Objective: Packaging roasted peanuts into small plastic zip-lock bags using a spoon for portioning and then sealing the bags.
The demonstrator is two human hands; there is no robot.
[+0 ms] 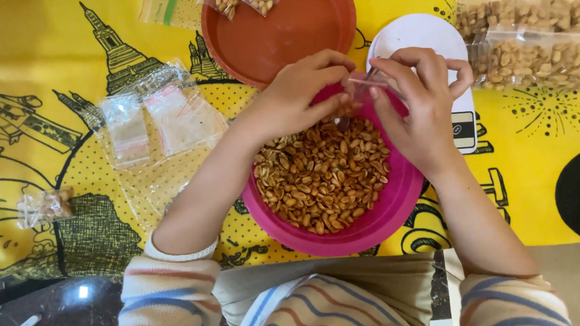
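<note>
While both hands meet over the pink bowl (396, 204), I'm filling a small clear bag (372, 82) with peanuts.

Right hand (424, 108) is pinched shut on the bag's mouth, holding it just above the bowl's far rim; left hand (300, 94) has its fingers drawn together beside that opening, and I can't tell whether any nuts sit between them. The peanuts (323, 174) lie heaped in the bowl at the desk's near-middle. My judgement: keep the bag mouth held wide and low over the heap so strays drop back in, and feed small pinches. The empty bags (154, 120) wait toward the left edge, the orange plate (278, 39) and white scale (428, 33) at the far edge, packed bags (532, 41) in the far right corner.
</note>
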